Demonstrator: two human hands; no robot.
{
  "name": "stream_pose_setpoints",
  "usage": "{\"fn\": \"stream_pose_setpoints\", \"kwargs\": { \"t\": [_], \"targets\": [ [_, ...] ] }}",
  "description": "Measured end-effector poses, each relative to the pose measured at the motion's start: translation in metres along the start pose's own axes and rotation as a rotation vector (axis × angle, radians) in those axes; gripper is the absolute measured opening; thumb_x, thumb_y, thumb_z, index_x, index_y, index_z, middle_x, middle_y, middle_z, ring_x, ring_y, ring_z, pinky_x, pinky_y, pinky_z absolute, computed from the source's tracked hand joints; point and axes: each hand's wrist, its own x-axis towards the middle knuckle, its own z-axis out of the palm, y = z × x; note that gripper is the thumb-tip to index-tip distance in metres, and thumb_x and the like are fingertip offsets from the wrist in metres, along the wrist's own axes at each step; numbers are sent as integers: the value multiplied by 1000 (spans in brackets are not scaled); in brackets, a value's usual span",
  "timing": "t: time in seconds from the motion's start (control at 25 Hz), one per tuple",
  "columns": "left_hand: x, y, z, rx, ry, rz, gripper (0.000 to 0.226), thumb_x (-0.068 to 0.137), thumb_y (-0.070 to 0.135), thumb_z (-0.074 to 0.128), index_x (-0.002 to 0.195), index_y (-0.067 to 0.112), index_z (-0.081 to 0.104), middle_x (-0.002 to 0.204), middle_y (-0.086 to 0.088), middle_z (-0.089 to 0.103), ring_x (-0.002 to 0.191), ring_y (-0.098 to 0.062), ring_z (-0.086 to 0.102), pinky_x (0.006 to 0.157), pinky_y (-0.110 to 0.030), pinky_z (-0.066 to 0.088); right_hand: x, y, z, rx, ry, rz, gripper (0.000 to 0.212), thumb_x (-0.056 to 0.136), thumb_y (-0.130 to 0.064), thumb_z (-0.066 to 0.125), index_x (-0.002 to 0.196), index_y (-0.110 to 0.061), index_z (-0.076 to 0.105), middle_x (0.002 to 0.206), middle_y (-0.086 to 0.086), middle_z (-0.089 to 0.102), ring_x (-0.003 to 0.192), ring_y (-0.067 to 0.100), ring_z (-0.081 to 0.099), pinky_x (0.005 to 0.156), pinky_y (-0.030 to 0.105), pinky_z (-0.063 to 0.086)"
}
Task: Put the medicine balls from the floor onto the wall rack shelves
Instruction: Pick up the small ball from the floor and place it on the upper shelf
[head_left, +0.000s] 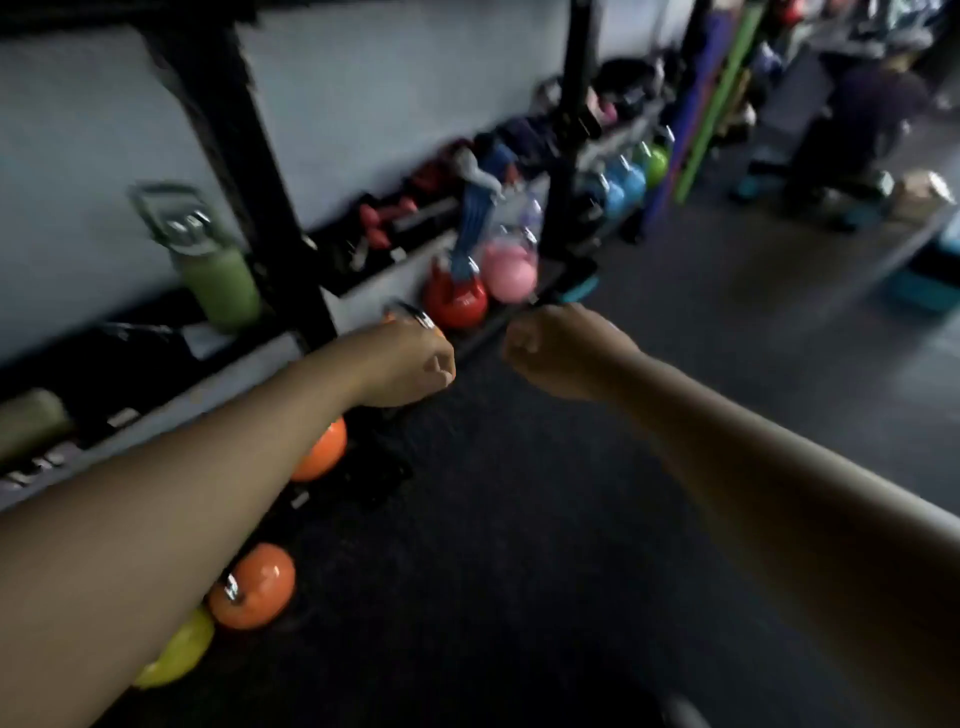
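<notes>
The view is blurred by motion. Both my arms reach forward over the dark floor. My left hand (410, 364) and my right hand (561, 353) are curled into fists side by side, a small gap between them, with nothing visible in either. Ahead and to the left stands the black wall rack (228, 135) with low shelves (171, 400) along the white wall. I cannot make out a medicine ball for certain; dark round shapes (623, 83) sit on a far shelf.
Round coloured weights with chrome handles line the floor by the rack: yellow (179, 654), orange (257, 587), red (457, 301), pink (509, 270), blue (623, 187). A green bottle (223, 275) stands on a shelf. A person (852, 130) crouches at the far right.
</notes>
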Motion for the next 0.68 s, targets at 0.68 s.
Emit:
{"fn": "stream_pose_setpoints", "kwargs": {
  "t": [0.68],
  "targets": [
    [-94, 346, 472, -287, -892, 13, 28, 107, 31, 57, 127, 19, 73, 123, -4, 75, 116, -25, 69, 105, -45, 55, -482, 264, 310, 812, -184, 1125, 23, 103, -29, 52, 92, -22, 71, 95, 11, 78, 90, 31, 73, 84, 42, 60]
  ]
}}
